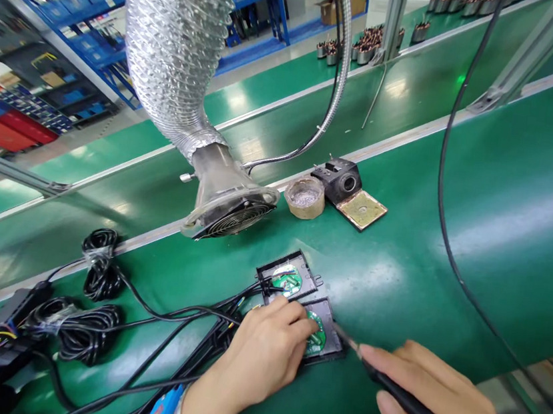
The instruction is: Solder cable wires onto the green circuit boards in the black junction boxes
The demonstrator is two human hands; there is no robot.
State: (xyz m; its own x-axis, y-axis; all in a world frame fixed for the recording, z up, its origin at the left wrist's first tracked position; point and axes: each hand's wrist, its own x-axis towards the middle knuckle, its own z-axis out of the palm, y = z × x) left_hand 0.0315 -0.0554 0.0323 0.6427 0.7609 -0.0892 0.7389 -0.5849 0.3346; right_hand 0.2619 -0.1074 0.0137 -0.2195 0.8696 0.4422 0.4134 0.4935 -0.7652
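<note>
My right hand grips a soldering iron. The iron's tip points left, beside the right edge of the nearer black housing. Inside that housing lies a round green circuit board. My left hand reaches over the housing's left side with its fingers curled down at the board; what they pinch is hidden. Just behind stands a second black housing with a similar green circuit board. Black cables run from the housings to the left, under my left wrist.
A fume extractor nozzle hangs behind the housings on a silver duct. A soldering iron stand with a yellow sponge sits by a round tub. Coiled cables lie at left; a black cable hangs at right.
</note>
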